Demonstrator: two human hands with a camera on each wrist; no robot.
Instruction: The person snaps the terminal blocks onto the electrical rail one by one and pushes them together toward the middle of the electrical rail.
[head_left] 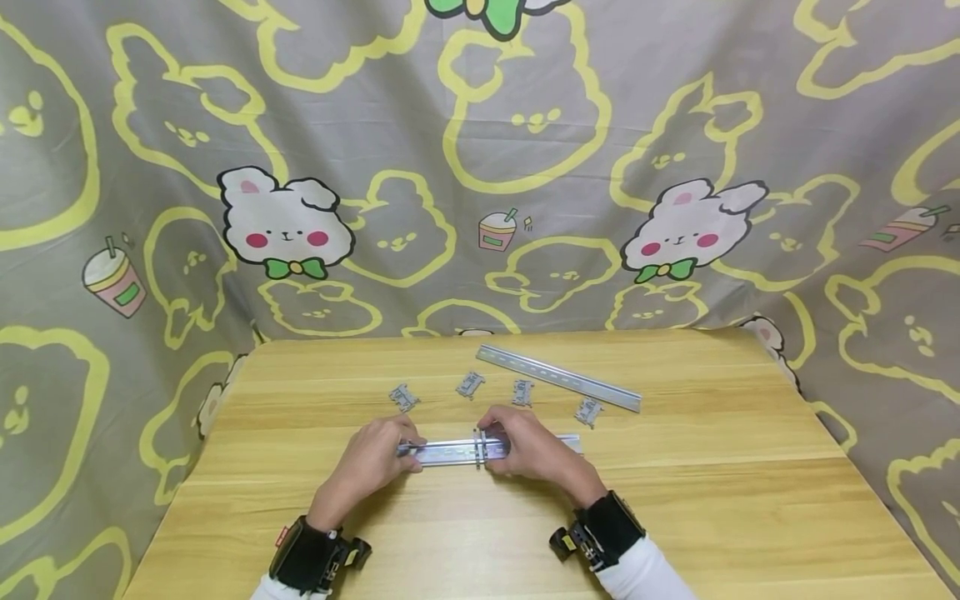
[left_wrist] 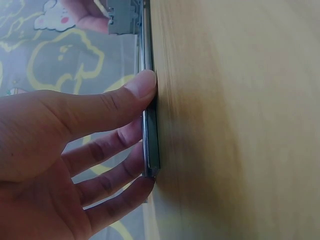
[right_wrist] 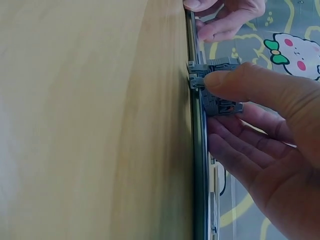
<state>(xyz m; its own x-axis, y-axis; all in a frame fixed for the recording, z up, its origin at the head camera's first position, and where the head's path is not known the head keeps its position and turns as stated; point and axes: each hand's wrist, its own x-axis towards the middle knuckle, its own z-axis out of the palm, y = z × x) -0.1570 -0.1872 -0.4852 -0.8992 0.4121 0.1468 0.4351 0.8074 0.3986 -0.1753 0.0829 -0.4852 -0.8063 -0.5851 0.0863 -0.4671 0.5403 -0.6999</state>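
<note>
A slotted metal DIN rail (head_left: 446,455) lies lengthwise on the table in front of the person. Its left end is between the thumb and fingers of the left hand (head_left: 375,452). Near the middle of the rail, two thin grey terminal blocks (right_wrist: 222,107) sit side by side across it. With thumb and fingers, the right hand (head_left: 528,446) pinches the terminal blocks from the right; its palm side hides part of the rail. In the left wrist view, the left thumb presses along the near edge of the rail (left_wrist: 148,130) while the fingers lie along the far side.
Behind the hands, several loose grey terminal blocks (head_left: 470,384) lie spread in a row on the wooden table (head_left: 465,533). A second DIN rail (head_left: 558,379) rests at an angle farther back. A patterned curtain (head_left: 420,250) hangs behind the table.
</note>
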